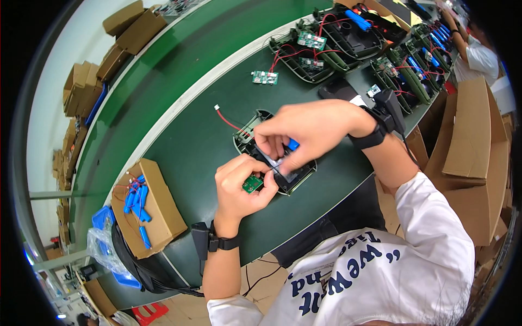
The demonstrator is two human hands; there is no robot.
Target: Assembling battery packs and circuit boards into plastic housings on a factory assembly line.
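Observation:
In front of me on the table lies a dark green and black plastic housing (309, 169), partly covered by both hands. My left hand (235, 185) is closed around a small green circuit board (252, 183), at the housing's near left side. Above the housing bends my right hand (312, 127), its fingers curled and pinched close to my left fingertips; what they hold is hidden. A bit of blue cylindrical battery (293, 144) shows beneath the right hand. From the housing's far left side runs a red wire (227, 120) ending in a white plug (216, 107).
Several open housings (348, 51) with wires and green boards (265, 77) stand at the back right. A cardboard box (172, 213) with blue batteries (140, 196) sits at left. Large cartons (462, 157) stand right, and another person's arm (454, 27) shows far right.

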